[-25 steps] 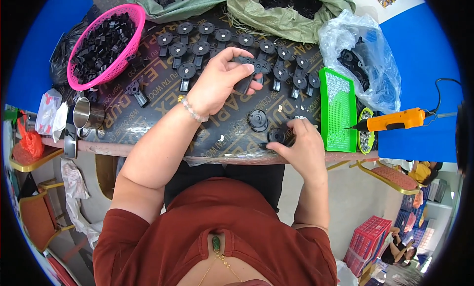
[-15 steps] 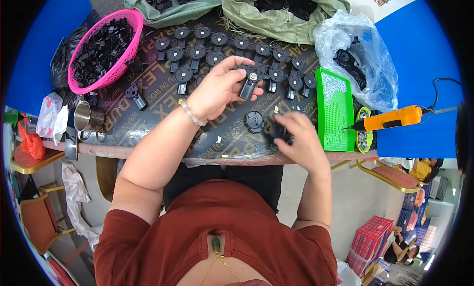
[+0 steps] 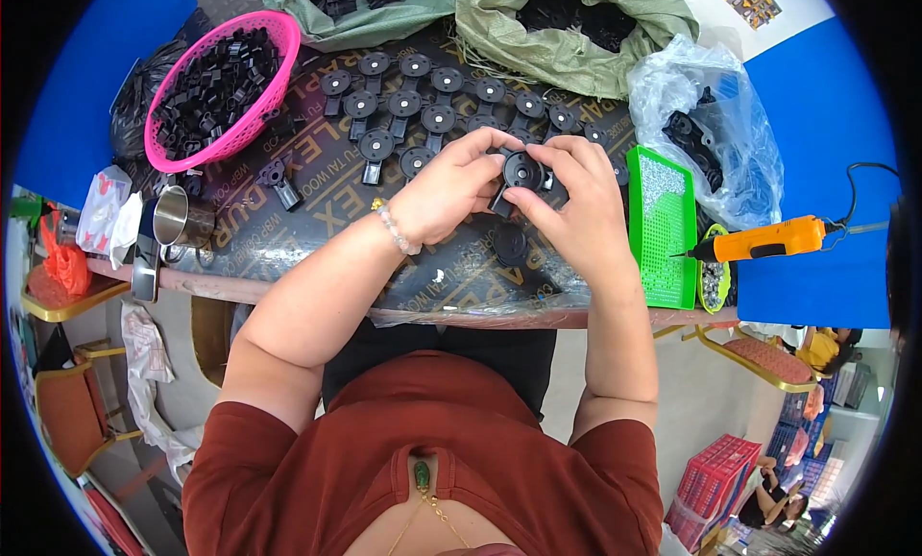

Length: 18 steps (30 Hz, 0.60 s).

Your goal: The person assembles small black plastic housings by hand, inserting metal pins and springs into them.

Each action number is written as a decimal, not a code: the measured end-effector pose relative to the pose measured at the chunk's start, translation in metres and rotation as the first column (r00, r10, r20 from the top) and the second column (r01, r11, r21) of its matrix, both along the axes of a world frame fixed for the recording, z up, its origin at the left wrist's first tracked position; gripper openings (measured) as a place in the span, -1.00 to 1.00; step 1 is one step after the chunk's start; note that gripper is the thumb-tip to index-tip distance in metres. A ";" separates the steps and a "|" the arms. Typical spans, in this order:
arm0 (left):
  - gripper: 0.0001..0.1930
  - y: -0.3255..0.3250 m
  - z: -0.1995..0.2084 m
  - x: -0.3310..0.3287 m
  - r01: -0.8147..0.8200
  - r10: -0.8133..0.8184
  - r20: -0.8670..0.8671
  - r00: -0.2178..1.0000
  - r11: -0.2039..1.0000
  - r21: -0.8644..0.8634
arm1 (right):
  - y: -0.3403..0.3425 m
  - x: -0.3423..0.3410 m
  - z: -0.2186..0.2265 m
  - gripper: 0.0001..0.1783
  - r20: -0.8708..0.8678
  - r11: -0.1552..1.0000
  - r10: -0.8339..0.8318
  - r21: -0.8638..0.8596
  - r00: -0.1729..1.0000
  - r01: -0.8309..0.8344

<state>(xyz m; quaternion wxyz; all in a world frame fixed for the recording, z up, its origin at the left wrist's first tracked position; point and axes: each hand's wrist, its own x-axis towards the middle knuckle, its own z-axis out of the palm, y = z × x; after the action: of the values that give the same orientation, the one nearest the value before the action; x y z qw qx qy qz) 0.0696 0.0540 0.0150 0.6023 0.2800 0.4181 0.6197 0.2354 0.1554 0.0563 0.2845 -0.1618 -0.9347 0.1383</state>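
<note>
In front of me my left hand (image 3: 456, 186) is closed on a black plastic part with a block-like stem, partly hidden by the fingers. My right hand (image 3: 581, 196) pinches a round black plastic cap (image 3: 523, 171) and holds it against that part. On the table just below the hands lies another round black piece (image 3: 510, 242). Beyond them stand rows of similar black assemblies (image 3: 404, 104), each a round disc with a stem and a pale centre. A single black part (image 3: 281, 183) lies apart on the left.
A pink basket (image 3: 291, 71) of small black pieces stands at the left, near a metal mug (image 3: 173, 217). Open sacks (image 3: 384, 28) line the back. To the right are a green tray (image 3: 663, 282) of small metal pieces, a plastic bag (image 3: 744, 124) and an orange electric screwdriver (image 3: 768, 240).
My right hand has risen from the tabletop with the round cap and met my left hand. The left hand keeps its part. The whole view has shifted slightly.
</note>
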 end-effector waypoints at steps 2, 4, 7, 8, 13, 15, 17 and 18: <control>-0.71 0.001 0.000 0.004 -0.042 0.042 0.000 0.999 0.999 0.012 | 0.000 -0.002 -0.001 -0.48 -0.005 1.000 -0.003 -0.011 1.000 0.003; -0.72 0.001 -0.004 0.003 -0.084 0.084 -0.001 0.996 0.996 0.026 | 0.000 -0.003 0.000 -0.49 -0.010 1.000 -0.008 -0.022 1.000 0.007; -0.72 0.001 -0.013 -0.002 -0.044 0.049 -0.062 0.997 0.996 0.072 | 0.003 -0.003 0.005 -0.49 0.029 0.998 0.017 -0.063 0.999 -0.015; -0.72 0.002 -0.011 -0.002 -0.045 0.049 -0.048 0.998 0.996 0.074 | 0.006 -0.003 0.006 -0.48 0.041 0.991 0.044 -0.125 0.998 -0.039; -0.69 -0.004 0.007 -0.010 -0.088 0.101 -0.451 0.887 0.995 0.050 | 0.011 -0.009 0.004 -0.47 0.045 0.955 0.062 -0.292 0.997 -0.047; -0.66 -0.004 0.006 -0.020 -0.270 0.344 -0.758 0.554 0.936 0.227 | 0.010 -0.013 0.000 -0.47 0.071 0.967 0.070 -0.250 0.995 -0.050; -0.69 -0.003 0.015 -0.032 -0.385 0.540 -0.775 0.328 0.826 0.412 | 0.009 -0.018 -0.013 -0.45 0.111 0.983 0.121 -0.150 0.986 -0.103; -0.73 -0.004 0.018 -0.035 -0.426 0.615 -0.665 0.424 0.783 0.453 | 0.004 -0.022 -0.017 -0.48 0.171 0.982 0.142 -0.151 0.975 -0.117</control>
<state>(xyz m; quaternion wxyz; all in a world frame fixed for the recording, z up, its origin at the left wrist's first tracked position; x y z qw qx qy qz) 0.0348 0.0505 0.0334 0.0981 0.4406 0.6334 0.6285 0.2137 0.1591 0.0392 0.1764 -0.1319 -0.9533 0.2066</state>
